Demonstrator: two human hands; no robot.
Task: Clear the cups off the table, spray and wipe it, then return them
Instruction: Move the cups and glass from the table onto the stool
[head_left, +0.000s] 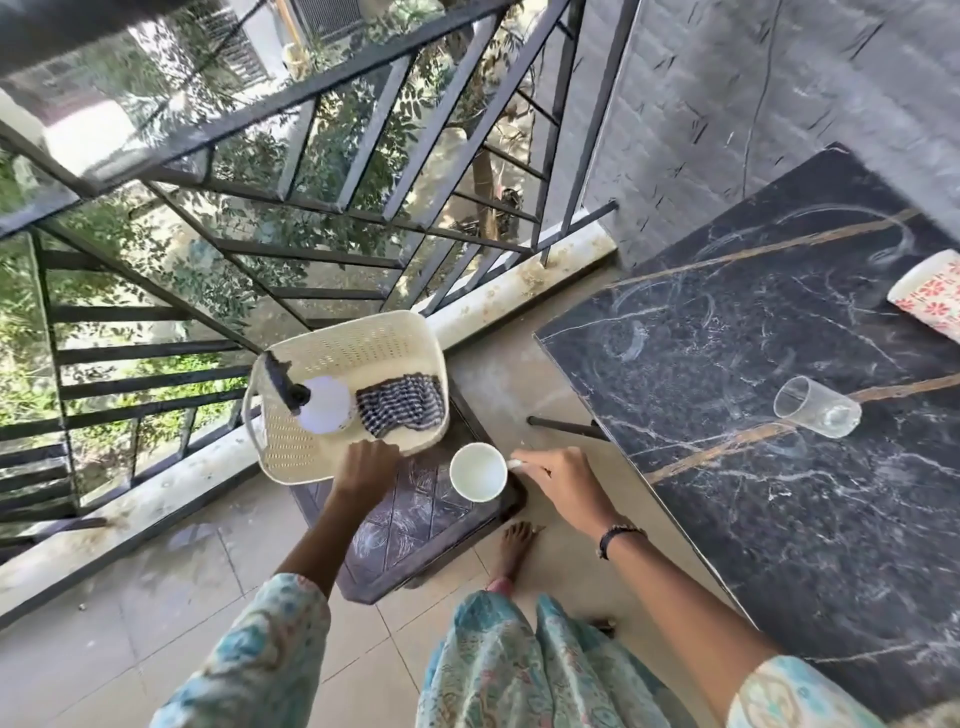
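My right hand (558, 480) grips the handle of a white mug (478, 472), holding it just over the dark stool (415, 525) beside the table. My left hand (363, 462) rests on the near rim of a cream plastic basket (358, 338) on that stool. Inside the basket are a white spray bottle (324, 410) with a black trigger and a blue-striped cloth (402, 408). On the black marble table (779, 493) stand a clear glass (815, 413) and, at the right edge, a floral-patterned cup (927, 296).
A black metal balcony railing (311, 197) runs along the left and back, with a low stone curb below it. A grey wall (753, 104) stands behind the table. My bare foot (514, 545) is on the tiled floor between the stool and the table.
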